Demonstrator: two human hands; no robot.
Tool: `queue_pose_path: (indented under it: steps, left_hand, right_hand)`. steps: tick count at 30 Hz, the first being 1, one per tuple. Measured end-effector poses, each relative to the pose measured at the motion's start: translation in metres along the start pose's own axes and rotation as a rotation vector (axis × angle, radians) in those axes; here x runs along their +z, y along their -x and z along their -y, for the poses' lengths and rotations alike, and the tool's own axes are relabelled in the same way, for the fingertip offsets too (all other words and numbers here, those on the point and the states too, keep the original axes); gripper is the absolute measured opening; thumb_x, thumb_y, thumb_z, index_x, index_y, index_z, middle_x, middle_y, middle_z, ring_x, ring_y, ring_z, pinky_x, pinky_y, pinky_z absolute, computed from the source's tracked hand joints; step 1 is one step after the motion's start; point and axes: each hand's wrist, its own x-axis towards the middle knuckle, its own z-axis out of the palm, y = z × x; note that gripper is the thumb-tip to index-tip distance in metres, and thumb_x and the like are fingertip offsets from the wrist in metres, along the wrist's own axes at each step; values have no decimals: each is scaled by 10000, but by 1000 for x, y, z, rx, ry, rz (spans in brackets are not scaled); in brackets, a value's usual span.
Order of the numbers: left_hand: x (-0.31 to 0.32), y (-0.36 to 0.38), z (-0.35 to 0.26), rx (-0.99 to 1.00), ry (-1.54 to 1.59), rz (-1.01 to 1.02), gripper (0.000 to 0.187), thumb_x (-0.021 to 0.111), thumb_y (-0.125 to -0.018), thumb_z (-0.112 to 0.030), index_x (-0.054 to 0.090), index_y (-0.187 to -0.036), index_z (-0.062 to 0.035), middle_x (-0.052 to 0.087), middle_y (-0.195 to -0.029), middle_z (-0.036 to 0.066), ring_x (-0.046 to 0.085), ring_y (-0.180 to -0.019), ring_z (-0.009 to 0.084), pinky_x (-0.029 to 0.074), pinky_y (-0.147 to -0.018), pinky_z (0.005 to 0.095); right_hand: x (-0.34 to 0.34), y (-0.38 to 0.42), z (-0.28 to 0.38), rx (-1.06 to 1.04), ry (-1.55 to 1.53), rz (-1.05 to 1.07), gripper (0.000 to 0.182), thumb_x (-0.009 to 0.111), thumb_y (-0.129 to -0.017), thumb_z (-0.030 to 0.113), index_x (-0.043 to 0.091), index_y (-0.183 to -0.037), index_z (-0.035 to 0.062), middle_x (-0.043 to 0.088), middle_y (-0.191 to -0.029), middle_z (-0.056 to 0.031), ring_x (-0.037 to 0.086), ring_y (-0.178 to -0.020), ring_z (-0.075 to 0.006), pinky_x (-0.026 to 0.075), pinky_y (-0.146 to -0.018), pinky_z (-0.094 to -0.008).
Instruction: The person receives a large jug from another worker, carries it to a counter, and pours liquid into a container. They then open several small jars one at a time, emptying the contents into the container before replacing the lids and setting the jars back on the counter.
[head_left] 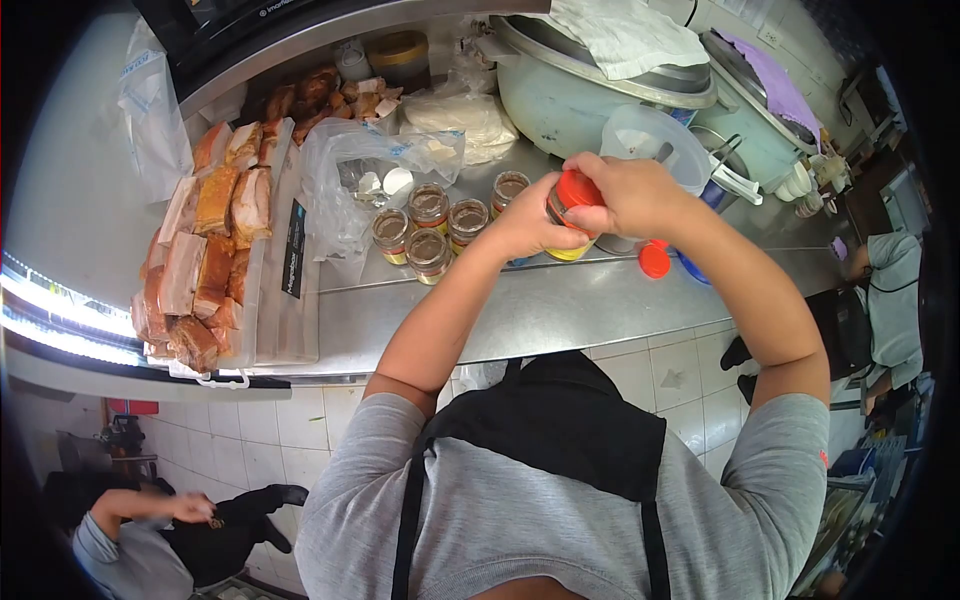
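1. The meat box [283, 245], filled with browned meat chunks, is set on the steel counter [400, 320].
2. Well to the right of the meat box, a jar [566, 252] is held above the counter.
3. The jar is clasped from its left side by the left hand [535, 220], fingers curled around it.
4. The jar's red lid [577, 190] is gripped by the right hand [635, 195], with the thumb laid across its near side.
5. Between the meat box and the held jar, lidless jars [429, 256] with brown contents are grouped.
6. Just beside the meat box, a clear plastic bag [335, 165] is crumpled.
7. Farther right of the meat box than the held jar, a loose red lid [654, 262] is seen.
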Motion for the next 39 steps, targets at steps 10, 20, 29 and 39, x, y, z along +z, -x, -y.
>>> queue_pose_path:
  steps: [10, 20, 29, 39]
  left_hand:
    - [-8, 10, -2, 50, 12, -82, 665, 693, -538, -166, 405, -1117, -11, 515, -1015, 82, 509, -926, 169, 403, -822, 294]
    - [2, 6, 26, -53, -485, -522, 673, 715, -521, -251, 424, -1077, -8, 538, -975, 169, 545, -905, 266, 427, -767, 333]
    - [9, -15, -5, 288, -361, -401, 807, 704, -612, -179, 231, -1251, -42, 386, -1180, 201, 432, -1066, 273, 397, -842, 351]
    - [42, -85, 12, 193, -654, -234, 593, 655, -677, -210, 386, -1194, -98, 242, -1248, 255, 337, -1134, 387, 352, -907, 392]
  right_hand:
    - [24, -11, 5, -112, 2, -284, 497, 461, -730, 506, 466, -1079, 152, 582, -783, -134, 576, -705, -321, 452, -622, -403]
    - [64, -47, 15, 302, -261, -282, 523, 482, -727, 475, 468, -1111, 121, 588, -866, -184, 566, -789, -339, 445, -697, -395]
    - [74, -24, -4, -97, -1012, -927, 666, 726, -632, 215, 397, -1184, 39, 476, -1086, -128, 504, -991, -247, 408, -858, -335]
    - [19, -6, -112, 54, -2016, -966, 306, 440, -860, 293, 429, -1114, 123, 503, -1089, -87, 519, -978, -258, 465, -702, -510]
